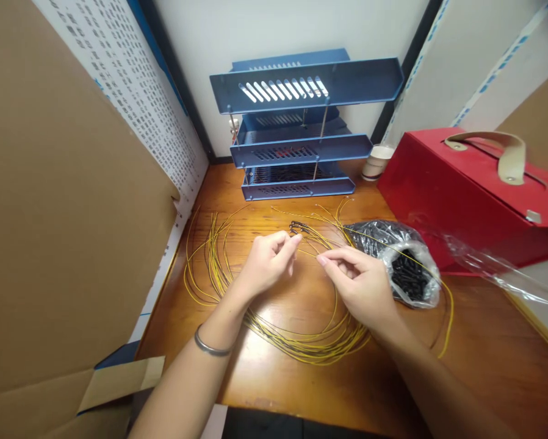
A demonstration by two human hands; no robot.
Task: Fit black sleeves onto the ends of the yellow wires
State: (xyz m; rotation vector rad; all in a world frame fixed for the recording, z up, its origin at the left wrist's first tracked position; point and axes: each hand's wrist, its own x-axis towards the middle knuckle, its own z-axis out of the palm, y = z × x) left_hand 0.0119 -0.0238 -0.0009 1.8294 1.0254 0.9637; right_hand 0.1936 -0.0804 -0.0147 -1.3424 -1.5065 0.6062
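Note:
A thin yellow wire (307, 253) spans the small gap between my two hands above the table. My left hand (271, 256) is closed in a pinch around one part of it; the curled fingers hide what lies inside. Thumb and forefinger of my right hand (359, 277) pinch the wire on the other side. Under both wrists lies a loose coil of yellow and dark wires (301, 350), its loops fanning out at the left. Small black pieces (296, 227) sit at wire ends just beyond my left fingertips. A clear plastic bag (432, 286) of small black parts (409, 275) stands open beside my right hand.
A blue three-tier tray rack (301, 149) stands at the back of the wooden table (274, 390). To the right are a paper cup (377, 162) and a red box (475, 201) with a beige handle. A cardboard panel (68, 201) walls the left side.

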